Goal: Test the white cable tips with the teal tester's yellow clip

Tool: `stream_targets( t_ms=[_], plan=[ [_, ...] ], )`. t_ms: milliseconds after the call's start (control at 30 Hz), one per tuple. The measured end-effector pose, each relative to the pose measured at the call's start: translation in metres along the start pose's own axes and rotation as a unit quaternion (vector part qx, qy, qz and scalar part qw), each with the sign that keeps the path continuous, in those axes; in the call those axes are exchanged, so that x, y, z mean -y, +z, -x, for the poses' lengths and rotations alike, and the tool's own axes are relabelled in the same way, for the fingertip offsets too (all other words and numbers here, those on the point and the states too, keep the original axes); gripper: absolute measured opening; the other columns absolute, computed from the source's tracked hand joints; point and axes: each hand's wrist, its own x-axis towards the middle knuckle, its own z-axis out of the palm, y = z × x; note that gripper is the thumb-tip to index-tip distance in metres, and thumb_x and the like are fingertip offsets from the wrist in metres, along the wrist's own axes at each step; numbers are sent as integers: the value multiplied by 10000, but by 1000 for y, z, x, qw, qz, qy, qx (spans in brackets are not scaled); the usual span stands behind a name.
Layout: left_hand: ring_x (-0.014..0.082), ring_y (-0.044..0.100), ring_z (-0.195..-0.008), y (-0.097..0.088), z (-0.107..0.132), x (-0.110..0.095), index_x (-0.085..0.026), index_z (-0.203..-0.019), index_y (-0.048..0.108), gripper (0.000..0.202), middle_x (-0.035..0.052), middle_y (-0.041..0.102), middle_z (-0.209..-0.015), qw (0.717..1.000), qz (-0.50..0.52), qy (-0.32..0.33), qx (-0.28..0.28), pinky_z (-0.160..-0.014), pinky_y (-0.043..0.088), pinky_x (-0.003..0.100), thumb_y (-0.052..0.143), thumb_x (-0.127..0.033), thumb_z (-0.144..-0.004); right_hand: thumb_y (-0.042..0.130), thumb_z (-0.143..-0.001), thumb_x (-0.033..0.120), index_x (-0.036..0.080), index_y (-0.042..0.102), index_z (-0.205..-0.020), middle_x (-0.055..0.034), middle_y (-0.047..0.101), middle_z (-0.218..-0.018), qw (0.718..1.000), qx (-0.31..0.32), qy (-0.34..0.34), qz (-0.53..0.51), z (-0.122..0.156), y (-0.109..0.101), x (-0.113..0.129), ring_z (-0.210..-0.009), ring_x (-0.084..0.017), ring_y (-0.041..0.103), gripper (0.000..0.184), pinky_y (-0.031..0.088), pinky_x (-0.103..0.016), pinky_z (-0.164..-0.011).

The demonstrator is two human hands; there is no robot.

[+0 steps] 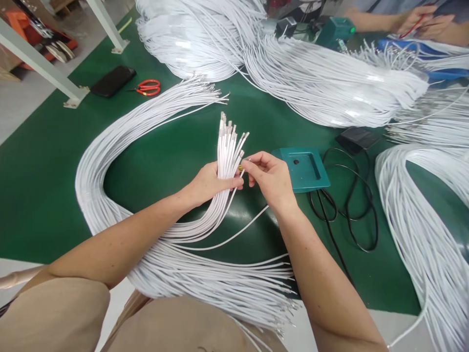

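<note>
My left hand (216, 183) is wrapped round a bunch of white cables (227, 151), whose metal-tipped ends point up and away from me. Close against its right side, my right hand (266, 173) pinches a single white cable near its end. A small yellow spot shows by those fingertips, too little of it to name. From the bunch, the cables curve down and left into a large looped bundle (98, 151) on the green table. Under my forearms lie more loose cable ends (234, 278), hanging over the near table edge.
Red-handled scissors (148, 88) and a black phone-like object (113, 80) lie at the far left, near a metal post. A teal tray (306, 168) and black cord (351, 195) sit right. Big white cable bundles (330, 78) fill the back. A co-worker's hands (421, 22) hold a red-handled tool.
</note>
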Motion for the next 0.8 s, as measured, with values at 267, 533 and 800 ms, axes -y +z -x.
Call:
stream_targets(
  t_ms=[267,533,800],
  plan=[
    [121,614,-675,4,0,-3,-117,-843,622,260,20,652,-720,996,73,14,-56,-619,478,244,767,-242,-667,703,-734,288,150,728,-786,23,590,-577,996,42,40,-71,-3,-2,-7,-515,-76,491,151,419,-247,-547],
    [128,645,-667,3,2,-4,-130,-829,582,268,19,667,-751,995,44,34,-81,-630,511,260,760,-266,-682,724,-694,269,139,686,-752,37,497,-554,949,104,154,-254,-4,2,-8,-544,-88,480,147,389,-238,-525],
    [154,676,-678,8,4,-7,-124,-847,589,194,52,698,-747,998,40,51,-3,-660,537,287,709,-227,-735,678,-730,552,183,635,-753,81,356,-503,963,103,140,-208,-4,1,-7,-448,-77,380,373,368,-245,-492]
  ],
)
